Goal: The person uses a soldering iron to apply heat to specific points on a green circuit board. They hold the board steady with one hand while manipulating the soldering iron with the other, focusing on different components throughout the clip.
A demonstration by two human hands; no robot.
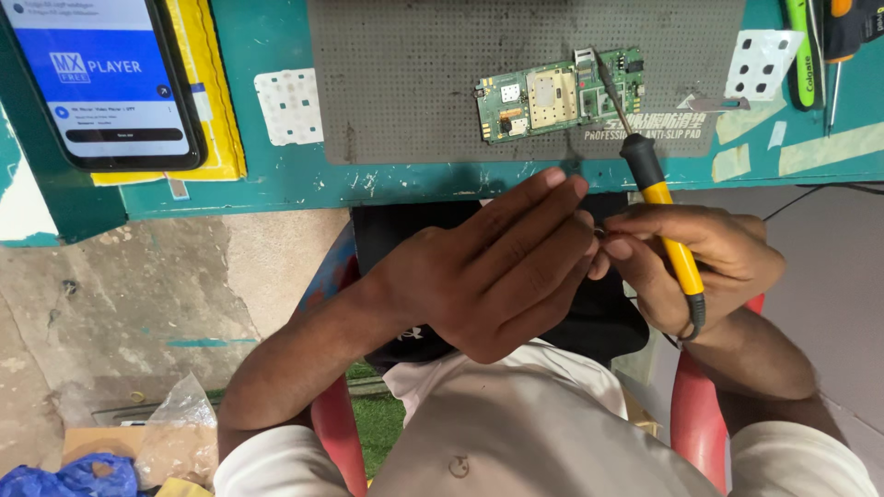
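Note:
My right hand (702, 262) holds a soldering iron (658, 198) with a yellow and black handle; its metal tip rests near the right end of a green circuit board (557, 94). The board lies on a grey anti-slip mat (414, 83) on the teal bench. My left hand (497, 271) is in front of my lap, palm down, its fingertips meeting the fingers of the right hand; something small seems pinched between them, too hidden to identify.
A smartphone (106, 78) with a lit screen lies at the far left on a yellow envelope (216, 83). Two white keypad membranes (288, 106) (761, 63) flank the mat. A green tube (803, 51) and screwdriver (843, 41) sit at the right. Plastic bags (175, 433) lie on the floor.

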